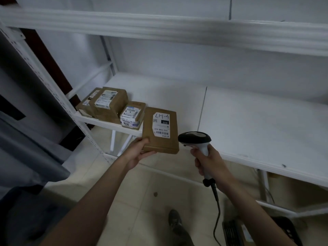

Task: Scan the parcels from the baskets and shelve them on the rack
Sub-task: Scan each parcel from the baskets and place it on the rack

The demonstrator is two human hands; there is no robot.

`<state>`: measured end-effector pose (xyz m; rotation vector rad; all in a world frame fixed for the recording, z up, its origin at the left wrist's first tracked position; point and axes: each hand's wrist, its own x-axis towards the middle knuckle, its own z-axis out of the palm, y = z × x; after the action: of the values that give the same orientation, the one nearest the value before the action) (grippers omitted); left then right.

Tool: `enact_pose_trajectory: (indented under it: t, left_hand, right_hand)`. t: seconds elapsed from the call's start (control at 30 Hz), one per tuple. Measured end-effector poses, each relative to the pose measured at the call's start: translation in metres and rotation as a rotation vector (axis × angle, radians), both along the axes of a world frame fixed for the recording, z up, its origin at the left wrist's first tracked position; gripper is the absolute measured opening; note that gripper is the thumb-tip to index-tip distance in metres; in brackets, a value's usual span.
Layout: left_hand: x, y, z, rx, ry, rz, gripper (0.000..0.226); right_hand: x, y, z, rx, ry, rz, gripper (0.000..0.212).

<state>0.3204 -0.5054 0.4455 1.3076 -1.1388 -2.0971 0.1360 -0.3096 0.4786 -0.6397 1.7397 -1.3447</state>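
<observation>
My left hand (140, 150) grips the near left corner of a flat brown parcel (164, 141) with a white label marked "4-1-17". The parcel hangs level at the front edge of the white rack shelf (248, 125), partly over it. My right hand (209, 162) is closed around the handle of a corded barcode scanner (195, 139), whose dark head sits just right of the parcel. Three brown parcels lie on the shelf's left end: a small one (132, 115), a larger one (109, 103), and one behind it (87, 103).
An upper white shelf (177, 31) runs overhead. The rack's perforated upright (53, 89) stands at the left, with grey fabric (26, 139) beside it. Below lie a tiled floor, my shoe (174, 221) and a dark basket (284, 229) at the lower right.
</observation>
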Motion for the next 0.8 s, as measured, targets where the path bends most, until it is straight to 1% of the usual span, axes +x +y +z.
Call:
enact_pose_trajectory:
  t: [0.17, 0.33, 0.47, 0.53, 0.63, 0.73, 0.8]
  left_hand:
    - [-0.022, -0.044, -0.003, 0.026, -0.023, 0.028, 0.034]
    - [-0.043, -0.083, -0.016, 0.042, -0.050, 0.090, 0.034]
    - [-0.047, -0.105, -0.029, 0.028, -0.072, 0.102, 0.025]
    - [-0.047, -0.113, -0.037, 0.049, -0.057, 0.163, 0.016]
    - [-0.050, -0.117, -0.049, 0.148, -0.028, 0.295, 0.008]
    - [-0.052, -0.117, -0.056, 0.218, -0.008, 0.375, 0.008]
    - [-0.054, -0.117, -0.058, 0.214, -0.027, 0.389, 0.016]
  right_hand:
    - [-0.029, -0.052, -0.017, 0.007, 0.033, 0.067, 0.015]
    - [-0.052, -0.100, -0.028, 0.025, 0.020, 0.124, 0.013]
    - [-0.062, -0.122, -0.035, 0.051, 0.028, 0.147, 0.012]
    - [-0.065, -0.131, -0.038, 0.058, 0.026, 0.152, 0.012]
    - [-0.066, -0.141, -0.040, 0.075, 0.029, 0.148, 0.010]
    - [-0.066, -0.144, -0.041, 0.080, 0.033, 0.131, 0.011]
    - [-0.065, -0.144, -0.040, 0.079, 0.034, 0.114, 0.012]
